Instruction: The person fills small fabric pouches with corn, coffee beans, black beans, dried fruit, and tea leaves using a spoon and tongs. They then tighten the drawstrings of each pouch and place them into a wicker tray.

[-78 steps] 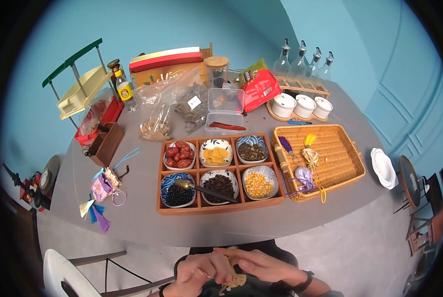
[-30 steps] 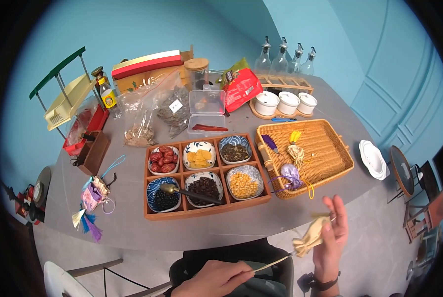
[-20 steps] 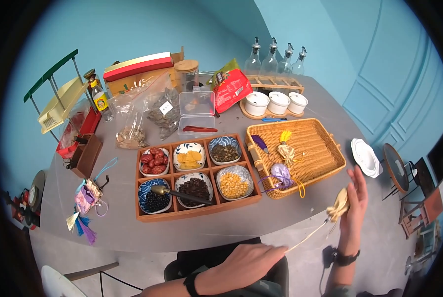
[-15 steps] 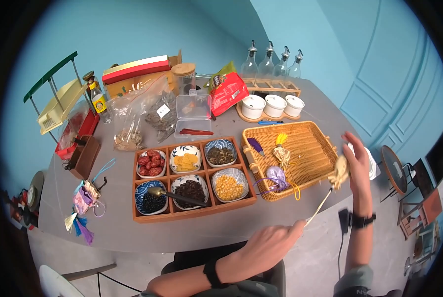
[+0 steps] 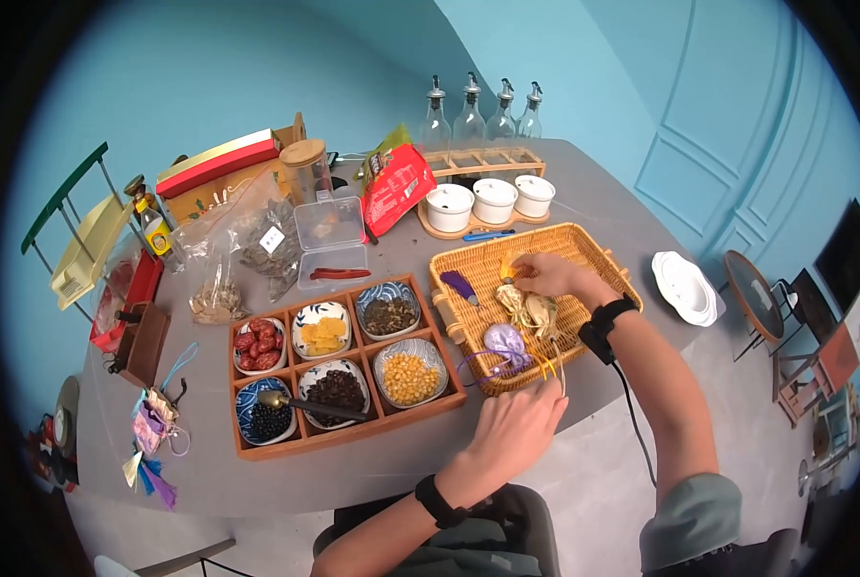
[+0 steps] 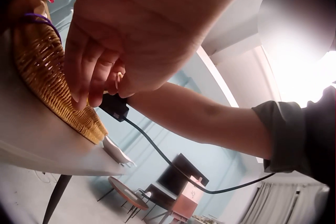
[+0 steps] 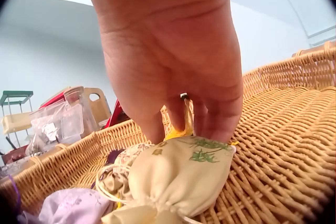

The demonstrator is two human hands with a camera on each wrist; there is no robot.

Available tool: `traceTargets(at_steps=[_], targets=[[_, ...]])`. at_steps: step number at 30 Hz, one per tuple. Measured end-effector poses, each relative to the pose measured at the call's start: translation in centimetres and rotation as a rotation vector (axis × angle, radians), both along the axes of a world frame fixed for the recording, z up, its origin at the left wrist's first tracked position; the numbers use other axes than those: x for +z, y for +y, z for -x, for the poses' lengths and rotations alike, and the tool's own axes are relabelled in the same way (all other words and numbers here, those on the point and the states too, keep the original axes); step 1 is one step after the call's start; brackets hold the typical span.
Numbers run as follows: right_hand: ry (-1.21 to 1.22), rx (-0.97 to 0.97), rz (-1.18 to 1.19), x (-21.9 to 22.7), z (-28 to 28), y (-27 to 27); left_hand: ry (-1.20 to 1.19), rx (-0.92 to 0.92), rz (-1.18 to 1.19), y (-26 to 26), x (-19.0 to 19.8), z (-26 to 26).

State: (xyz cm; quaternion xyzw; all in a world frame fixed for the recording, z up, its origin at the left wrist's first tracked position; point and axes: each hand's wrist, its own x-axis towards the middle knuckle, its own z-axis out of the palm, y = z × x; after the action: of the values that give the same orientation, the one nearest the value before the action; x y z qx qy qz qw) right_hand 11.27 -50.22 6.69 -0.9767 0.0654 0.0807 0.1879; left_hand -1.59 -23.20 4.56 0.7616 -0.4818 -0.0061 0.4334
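Over the wicker basket (image 5: 593, 245), my right hand (image 5: 550, 275) reaches down with its fingers at the tassel end of a cream drawstring pouch (image 5: 542, 313). In the right wrist view this satin pouch (image 7: 181, 174) has a green leaf print, and the fingers (image 7: 218, 121) bend behind it around a thin golden strand. My left hand (image 5: 518, 423), at the basket's front edge, pinches the pouch's pale cord (image 5: 559, 358). Beside the pouch in the basket lie a lilac pouch (image 5: 507, 342), a patterned cream pouch (image 5: 511, 304) and a purple tassel (image 5: 460, 284).
Left of the basket stands a wooden compartment tray (image 5: 329, 438) of small bowls with dates, corn and beans; a dark-handled scoop (image 5: 314, 405) lies across it. White lidded jars (image 5: 494, 200) stand behind the basket, a white dish (image 5: 685, 288) to its right. More pouches (image 5: 156, 423) lie far left.
Both hands have come up from the lap to the basket with the cream pouch. The right hand has lowered it beside the other pouches, the left following with the cord.
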Motion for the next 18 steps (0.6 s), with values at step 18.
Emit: traceTargets(at_steps=[18], targets=[[-0.071,-0.111,0.076,-0.3,3.5,1.4,1.000,-0.357,0.116,-2.0,-3.4,-0.7]])
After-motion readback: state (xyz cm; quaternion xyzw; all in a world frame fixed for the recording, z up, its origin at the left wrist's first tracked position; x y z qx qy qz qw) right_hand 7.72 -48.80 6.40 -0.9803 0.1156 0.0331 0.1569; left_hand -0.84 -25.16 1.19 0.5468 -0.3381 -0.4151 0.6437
